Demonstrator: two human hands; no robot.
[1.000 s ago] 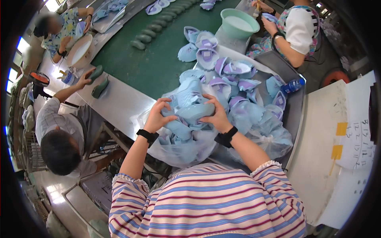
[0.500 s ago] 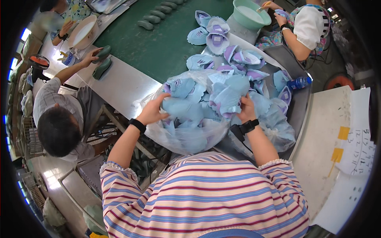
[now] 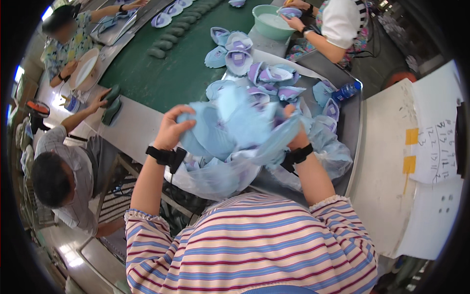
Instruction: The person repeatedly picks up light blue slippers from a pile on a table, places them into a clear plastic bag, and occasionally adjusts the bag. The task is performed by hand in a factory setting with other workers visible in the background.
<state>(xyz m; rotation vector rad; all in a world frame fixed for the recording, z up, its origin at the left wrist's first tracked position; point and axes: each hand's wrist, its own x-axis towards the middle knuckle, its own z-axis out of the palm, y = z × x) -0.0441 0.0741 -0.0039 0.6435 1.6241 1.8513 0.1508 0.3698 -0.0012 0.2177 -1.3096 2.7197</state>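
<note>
Light-blue shoe uppers [image 3: 208, 132] with purple linings are bunched between my hands, raised over an open clear plastic bag [image 3: 220, 179]. Thumb and fingers of my left hand [image 3: 171, 128] close on the left edge of the bunch. My right hand [image 3: 297, 134] grips its right side, fingers partly hidden by the fabric. Motion smears the middle of the bunch, so single pieces are hard to separate. More uppers show inside the bag. Beyond my hands, loose shoe uppers [image 3: 239, 56] lie on the metal tray and the green belt's edge.
A green conveyor belt [image 3: 142, 81] carries a row of dark green shoe lasts [image 3: 169, 38]. Right of my hands are a blue-capped bottle [image 3: 346, 91] and a white board [image 3: 382, 161]. Co-workers sit at left and far right, near a beige basin [image 3: 85, 71] and a mint basin [image 3: 274, 23].
Both hands have lifted uppers out of the bag's mouth, and the bunch now spans between them. My left hand has moved up and turned; the whole view has shifted.
</note>
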